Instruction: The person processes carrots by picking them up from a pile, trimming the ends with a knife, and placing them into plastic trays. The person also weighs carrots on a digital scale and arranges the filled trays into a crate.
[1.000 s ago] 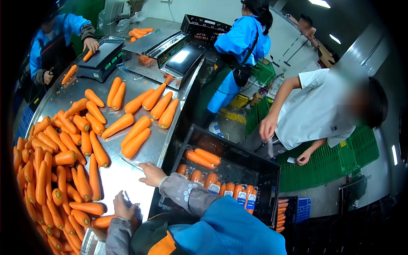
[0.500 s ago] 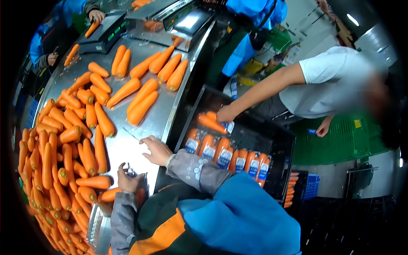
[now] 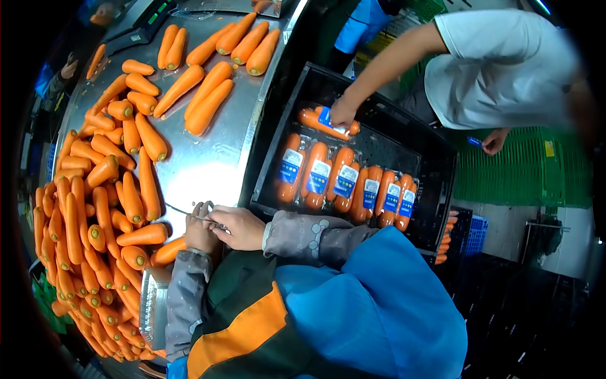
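My left hand (image 3: 200, 232) and my right hand (image 3: 237, 227) meet at the near edge of the metal table (image 3: 214, 158). The fingers of both are closed around something small and thin that I cannot make out. A thin dark strand stretches from them up and left across the bright tabletop. To the left lies a large heap of loose carrots (image 3: 82, 230). One carrot (image 3: 169, 251) lies just beside my left hand. A stack of clear plastic trays (image 3: 153, 303) stands by my left sleeve.
A black crate (image 3: 353, 218) on the right holds several labelled carrot packs (image 3: 319, 177). A co-worker's hand (image 3: 344, 112) touches one pack in it. Green crates (image 3: 505, 174) stand beyond. A scale (image 3: 136, 28) sits at the table's far end.
My hands, apart before, have come together with fingers closed. The view has shifted, so the crate shows more fully. The co-worker's pack now lies flatter at the crate's far side.
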Demonstrator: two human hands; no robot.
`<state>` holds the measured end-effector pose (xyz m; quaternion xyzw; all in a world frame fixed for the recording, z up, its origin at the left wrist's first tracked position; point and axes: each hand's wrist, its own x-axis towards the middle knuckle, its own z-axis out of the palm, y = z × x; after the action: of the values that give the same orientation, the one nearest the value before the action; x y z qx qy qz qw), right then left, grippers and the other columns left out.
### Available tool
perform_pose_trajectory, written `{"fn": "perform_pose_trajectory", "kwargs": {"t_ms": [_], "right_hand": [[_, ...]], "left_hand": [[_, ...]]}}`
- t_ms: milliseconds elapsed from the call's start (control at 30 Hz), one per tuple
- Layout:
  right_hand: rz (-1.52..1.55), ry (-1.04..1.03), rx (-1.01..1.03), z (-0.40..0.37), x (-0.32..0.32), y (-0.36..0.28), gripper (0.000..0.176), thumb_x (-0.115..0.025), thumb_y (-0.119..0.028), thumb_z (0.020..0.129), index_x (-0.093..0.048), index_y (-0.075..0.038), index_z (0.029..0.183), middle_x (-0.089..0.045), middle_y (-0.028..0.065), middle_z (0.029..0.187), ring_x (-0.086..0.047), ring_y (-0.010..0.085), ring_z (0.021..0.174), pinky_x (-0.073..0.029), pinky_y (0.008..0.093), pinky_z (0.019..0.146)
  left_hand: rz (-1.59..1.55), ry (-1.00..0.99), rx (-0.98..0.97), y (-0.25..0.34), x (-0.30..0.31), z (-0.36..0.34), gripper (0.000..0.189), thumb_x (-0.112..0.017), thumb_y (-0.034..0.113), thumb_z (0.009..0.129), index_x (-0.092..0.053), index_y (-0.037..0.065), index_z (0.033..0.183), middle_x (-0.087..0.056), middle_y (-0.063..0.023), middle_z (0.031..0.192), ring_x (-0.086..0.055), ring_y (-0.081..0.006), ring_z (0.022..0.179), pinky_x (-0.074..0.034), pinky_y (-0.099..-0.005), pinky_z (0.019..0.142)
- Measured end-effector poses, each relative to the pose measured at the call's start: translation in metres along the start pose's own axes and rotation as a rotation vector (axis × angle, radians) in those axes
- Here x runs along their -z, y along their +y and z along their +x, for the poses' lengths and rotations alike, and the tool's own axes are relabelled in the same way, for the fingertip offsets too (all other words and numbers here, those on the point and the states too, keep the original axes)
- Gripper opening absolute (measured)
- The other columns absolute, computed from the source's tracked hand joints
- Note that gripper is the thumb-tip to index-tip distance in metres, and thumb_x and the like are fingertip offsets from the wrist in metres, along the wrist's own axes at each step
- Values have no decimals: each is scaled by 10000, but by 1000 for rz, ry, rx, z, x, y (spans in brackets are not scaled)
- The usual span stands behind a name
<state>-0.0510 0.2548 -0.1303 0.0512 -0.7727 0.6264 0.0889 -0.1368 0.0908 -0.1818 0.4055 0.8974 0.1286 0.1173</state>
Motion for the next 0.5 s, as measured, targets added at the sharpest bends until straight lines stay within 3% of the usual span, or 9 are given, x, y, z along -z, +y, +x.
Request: {"fn": "perform_pose_trajectory", "kwargs": {"t_ms": [33,133,233,267,367,500], "right_hand": [[-5,9,-20,-5,0,0,130,-566,-10,807,-551,6,935,-560,157,897,-593,321,830,-479,367,722],[-24,30,-69,-19,3,-2,121,-566,3,805,-549,4,925,-573,152,884,-599,319,824,-482,365,728],[-15,26,-107,-33,2,-5,130,-568,25,797,-550,1,924,-579,145,883,-606,306,829,-484,363,732],[5,30,-109,-36,3,-7,148,-574,40,786,-551,0,926,-584,138,872,-615,283,827,-485,356,732],[29,41,-163,-48,3,-13,142,-571,16,776,-558,-35,908,-598,111,873,-624,281,807,-496,363,694],[8,18,-187,-58,-1,-11,166,-589,34,771,-562,0,931,-589,128,860,-625,248,810,-489,329,716]], "left_hand": [[200,-16,-31,8,-1,-2,345,-595,153,772,-608,54,1103,-514,-171,1280,-469,-346,1184,-396,-444,972],[404,-105,-101,3,-11,-3,512,-629,280,754,-554,34,1197,-447,-179,1348,-433,-351,1195,-397,-419,978],[328,-78,23,-16,-42,-7,714,-671,330,718,-439,6,1310,-420,-205,1360,-446,-366,1157,-413,-412,958],[352,-76,26,-19,-47,-8,883,-702,387,681,-332,-17,1373,-406,-225,1364,-446,-362,1159,-435,-406,930],[289,-91,191,27,-7,-4,894,-711,415,668,-348,-10,1366,-400,-215,1372,-452,-351,1155,-454,-405,905],[324,-114,218,34,-3,-5,912,-704,448,668,-336,0,1372,-381,-198,1389,-446,-334,1165,-468,-405,877]]}}
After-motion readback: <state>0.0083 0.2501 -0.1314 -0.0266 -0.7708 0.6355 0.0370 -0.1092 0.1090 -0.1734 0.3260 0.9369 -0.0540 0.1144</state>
